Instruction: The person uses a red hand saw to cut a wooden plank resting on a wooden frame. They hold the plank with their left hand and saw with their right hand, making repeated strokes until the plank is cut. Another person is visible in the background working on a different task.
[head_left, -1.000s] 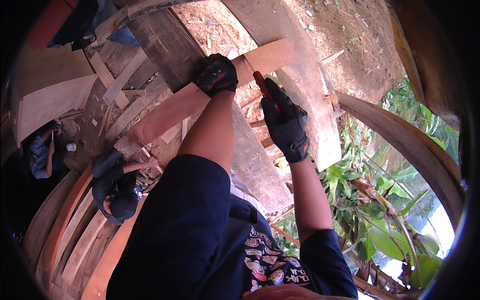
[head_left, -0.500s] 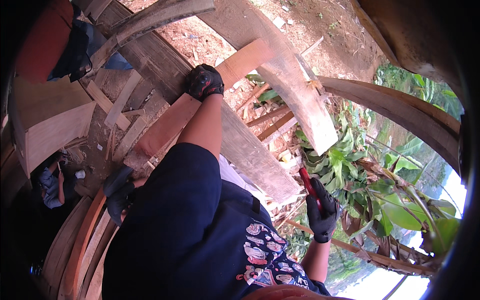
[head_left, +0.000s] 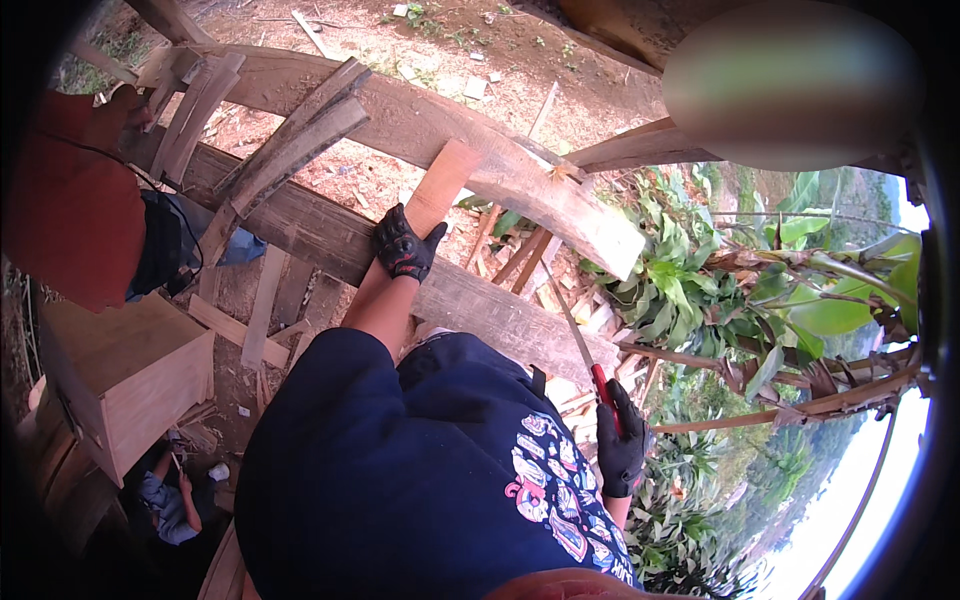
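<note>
A reddish wooden board point(head_left: 440, 190) lies across a weathered beam point(head_left: 480, 318), its far end on a curved plank point(head_left: 590, 225) beyond. Black-gloved, my left hand point(head_left: 404, 245) is closed over the board where it crosses the beam, thumb out to one side. My forearm hides the board's near part. At the right, a handsaw point(head_left: 603, 388) with a red handle is in my right hand point(head_left: 622, 440), also gloved in black. Its long narrow blade points up and away, past the beam's right end and apart from the board.
At the left stands a person in an orange shirt point(head_left: 75, 205), near short curved slats point(head_left: 290, 135) lying across the planks. Below is a wooden box point(head_left: 150, 370), with another person point(head_left: 170, 505) low behind it. Leafy plants point(head_left: 670, 265) grow at the right.
My view has shifted, showing more of the orange-shirted person. The saw blade has come into clear sight, pointing away. My left hand stays on the board; my forearm now covers the board's near part.
</note>
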